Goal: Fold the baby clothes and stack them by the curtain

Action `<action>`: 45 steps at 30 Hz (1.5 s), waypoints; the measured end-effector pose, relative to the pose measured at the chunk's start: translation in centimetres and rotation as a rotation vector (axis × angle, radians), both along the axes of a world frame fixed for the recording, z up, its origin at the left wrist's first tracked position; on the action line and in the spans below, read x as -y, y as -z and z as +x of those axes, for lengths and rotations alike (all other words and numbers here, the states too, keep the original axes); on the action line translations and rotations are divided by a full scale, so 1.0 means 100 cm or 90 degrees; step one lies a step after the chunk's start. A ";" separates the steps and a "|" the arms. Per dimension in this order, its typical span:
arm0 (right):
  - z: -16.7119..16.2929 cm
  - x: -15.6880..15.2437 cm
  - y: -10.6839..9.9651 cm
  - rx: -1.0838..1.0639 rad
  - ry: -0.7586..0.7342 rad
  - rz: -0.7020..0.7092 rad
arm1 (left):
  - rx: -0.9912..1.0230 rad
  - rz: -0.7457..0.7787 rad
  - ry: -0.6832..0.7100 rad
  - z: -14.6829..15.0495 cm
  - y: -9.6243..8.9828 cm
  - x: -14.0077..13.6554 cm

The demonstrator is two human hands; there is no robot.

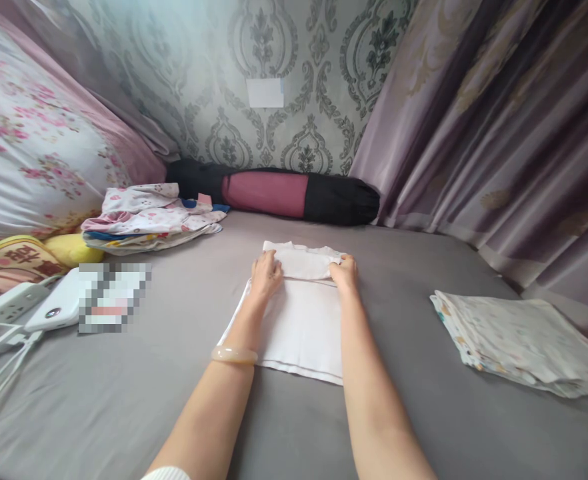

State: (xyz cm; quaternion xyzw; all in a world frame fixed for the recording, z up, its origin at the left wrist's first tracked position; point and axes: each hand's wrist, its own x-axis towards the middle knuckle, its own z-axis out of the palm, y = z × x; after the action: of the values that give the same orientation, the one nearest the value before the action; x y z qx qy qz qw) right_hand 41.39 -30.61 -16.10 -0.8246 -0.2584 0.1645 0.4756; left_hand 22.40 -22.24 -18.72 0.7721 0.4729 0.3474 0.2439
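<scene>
A white garment (pixel 301 327) lies flat on the grey bed sheet (pixel 184 400), its far end turned over toward me in a band. My left hand (pixel 267 272) pinches the left side of that band, fingers closed on the cloth. At the band's right side my right hand (pixel 345 270) grips the fabric between thumb and fingers. The near hem of the garment shows two layers between my forearms. Part of its right edge is hidden by my right forearm. A pale bangle (pixel 234 355) circles my left wrist.
Folded patterned cloths (pixel 529 340) lie at the right. A clothes pile (pixel 149 217) is at the back left, near a yellow plush (pixel 24 260). A power strip (pixel 11 303) and white device (pixel 64 300) sit left. A black-and-maroon roll (pixel 269 193) rests against the wall.
</scene>
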 end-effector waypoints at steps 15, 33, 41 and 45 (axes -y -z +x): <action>-0.068 -0.010 0.000 0.390 -0.312 -0.232 | -0.270 0.049 0.132 0.025 -0.007 0.027; -0.070 -0.013 0.015 0.425 -0.243 -0.275 | -0.369 0.154 0.109 0.025 -0.009 0.015; -0.069 -0.016 0.016 0.402 -0.188 -0.279 | -0.386 0.158 0.048 0.029 0.001 0.000; -0.065 -0.015 0.015 0.396 -0.169 -0.289 | -0.391 0.131 0.068 0.027 -0.002 -0.009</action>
State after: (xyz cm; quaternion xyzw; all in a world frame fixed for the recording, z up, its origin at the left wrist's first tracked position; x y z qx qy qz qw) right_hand 34.87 -29.12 -17.65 -0.8785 -0.4514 0.0202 0.1550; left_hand 25.11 -21.32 -18.52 0.8851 0.4457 0.1311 0.0282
